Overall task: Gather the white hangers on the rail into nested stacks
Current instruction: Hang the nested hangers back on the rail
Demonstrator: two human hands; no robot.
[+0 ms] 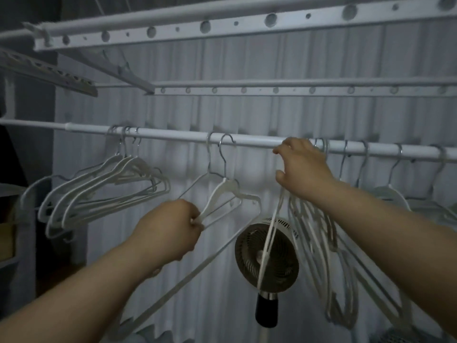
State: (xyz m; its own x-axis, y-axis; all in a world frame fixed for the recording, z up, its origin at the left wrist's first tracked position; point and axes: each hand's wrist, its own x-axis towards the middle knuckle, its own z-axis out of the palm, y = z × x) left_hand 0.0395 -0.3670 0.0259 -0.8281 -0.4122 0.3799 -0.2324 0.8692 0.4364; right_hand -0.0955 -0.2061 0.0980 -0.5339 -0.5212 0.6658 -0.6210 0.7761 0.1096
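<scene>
From the head camera, the left hand clenches the shoulder of a pair of hangers hooked on the rail, between the two hands. The right hand, up at the rail, appears to grasp the necks of a bundle hanging below it. Left of the left hand, a nested stack looks finished. Right of the right hand, loose hangers remain spread out, so roughly half seems left.
</scene>
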